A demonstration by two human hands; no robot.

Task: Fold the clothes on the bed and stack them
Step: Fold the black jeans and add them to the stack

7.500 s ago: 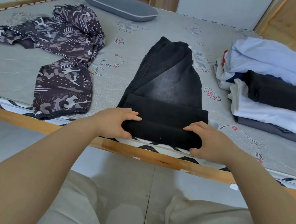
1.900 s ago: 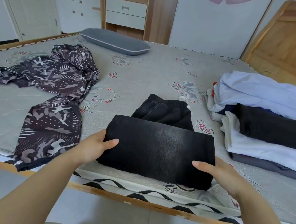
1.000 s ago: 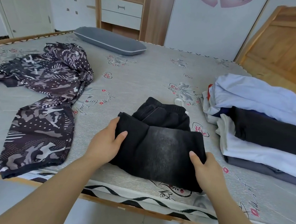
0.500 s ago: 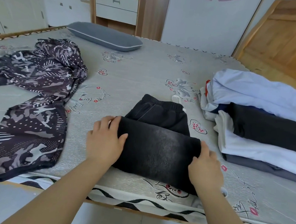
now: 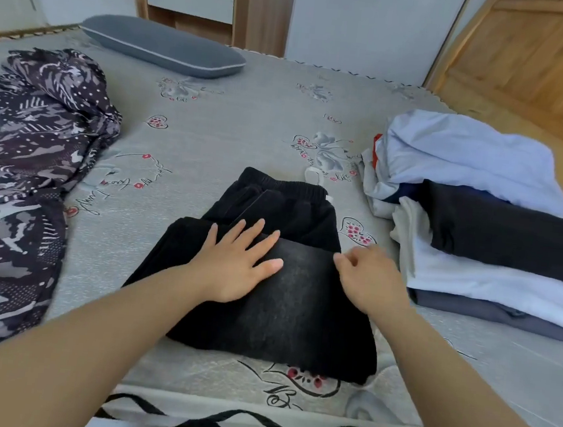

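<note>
1. A person stands at the near edge of a bed [image 5: 254, 121] covered in a grey sheet printed with hearts and flowers, both bare forearms reaching forward from the bottom of the view.
2. A pair of black trousers [image 5: 284, 310] lies folded on the bed just in front of the person, the folded lower part resting over the upper part so that the elastic waistband shows at the far end.
3. The left hand [image 5: 237, 264] lies palm down on the left half of the folded trousers, wrist straight, its fingers [image 5: 254, 231] spread flat and released, pressing the fabric rather than gripping it.
4. The right hand [image 5: 370, 280] sits at the far right corner of the top fold, knuckles up, its fingers bent and pinching the cloth edge there.
5. The left forearm crosses the near left corner of the trousers; the right forearm runs along their right side.
6. To the right, close to the trousers, sits a stack of folded clothes [image 5: 497, 241], pale blue on top, then black, white and dark grey layers.
7. To the left, well apart, a dark patterned garment [image 5: 26, 168] lies spread and unfolded.
8. A grey pillow [image 5: 162, 45] rests at the far side of the bed.
</note>
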